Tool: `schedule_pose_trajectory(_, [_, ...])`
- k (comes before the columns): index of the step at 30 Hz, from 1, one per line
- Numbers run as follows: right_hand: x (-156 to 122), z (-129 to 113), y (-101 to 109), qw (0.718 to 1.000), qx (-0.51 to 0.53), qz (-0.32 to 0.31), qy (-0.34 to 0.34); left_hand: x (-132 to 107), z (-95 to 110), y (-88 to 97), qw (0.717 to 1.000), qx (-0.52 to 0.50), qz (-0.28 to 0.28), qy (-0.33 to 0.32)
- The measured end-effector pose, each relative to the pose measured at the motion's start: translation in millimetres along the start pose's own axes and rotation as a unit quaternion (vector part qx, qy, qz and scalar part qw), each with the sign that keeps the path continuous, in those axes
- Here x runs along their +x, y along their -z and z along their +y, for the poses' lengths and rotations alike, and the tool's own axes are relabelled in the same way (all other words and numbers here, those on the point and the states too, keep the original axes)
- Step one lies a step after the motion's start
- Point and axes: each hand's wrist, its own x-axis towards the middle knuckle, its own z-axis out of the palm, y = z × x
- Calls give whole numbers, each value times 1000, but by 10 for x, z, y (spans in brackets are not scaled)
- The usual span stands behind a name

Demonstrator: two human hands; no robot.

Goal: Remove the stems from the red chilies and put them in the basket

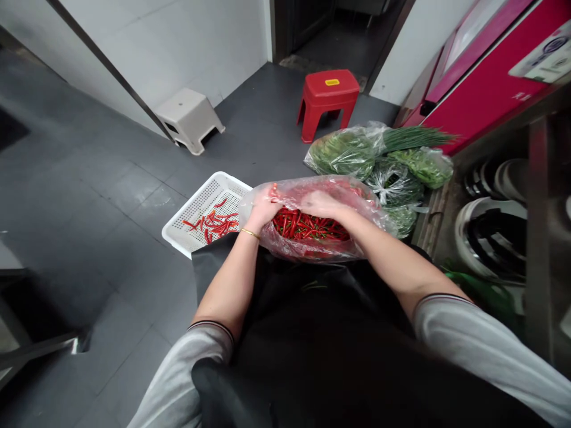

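Observation:
A clear plastic bag (307, 252) lies open in front of my body, full of thin red chili peppers (307, 226) with green stems. At the bag's left side my left hand (266, 205) is closed, with bits of red chili showing at its fingers. My right hand (319, 204) reaches into the mouth of the bag above the chilies. Its fingers are curled and their tips are hidden, so what they pinch cannot be made out. Left of the bag stands a white perforated basket (178, 232) with a loose heap of red chilies (216, 226) in it.
Bags of green vegetables (343, 151) lie beyond and right of the chili bag. A red stool (330, 89) and a white stool (187, 116) stand farther off. To the right are a shelf with stacked bowls (486, 238) and a magenta cabinet (491, 77).

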Motion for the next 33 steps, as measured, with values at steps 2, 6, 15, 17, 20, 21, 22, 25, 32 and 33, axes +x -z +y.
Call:
schedule_pose_trajectory(2, [-135,68,97,995,89,9,50,-61,62,-28,997,55,-52,-30])
schedule_pose_trajectory(6, [-216,36,141,973,229,15,24,-143,188,-65,987,53,-140,-65])
schedule_pose_trajectory(15, [-396,-309,76,919,382,41,88,-298,368,69,964,-108,-240,-21])
schedule_pose_trajectory(17, [-416,-279,16,878,471,43,76,-317,395,102,959,-193,-207,2])
schedule_pose_trajectory(20, [-381,-150,-101,927,373,38,10,-275,377,156,951,-290,-93,50])
schedule_pose_trajectory(21, [-352,-118,-146,958,284,41,-13,-249,357,173,947,-306,-65,68])
schedule_pose_trajectory(22, [-313,-107,-194,981,187,49,-28,-222,334,186,944,-316,-46,82])
schedule_pose_trajectory(25, [-148,-197,-330,997,-38,57,-34,-165,260,186,939,-326,-14,105])
schedule_pose_trajectory(32, [23,-317,-193,993,-87,73,-32,-156,148,60,938,-312,16,153])
schedule_pose_trajectory(33, [-17,-299,-138,991,-53,114,-40,-156,140,39,939,-310,6,151])
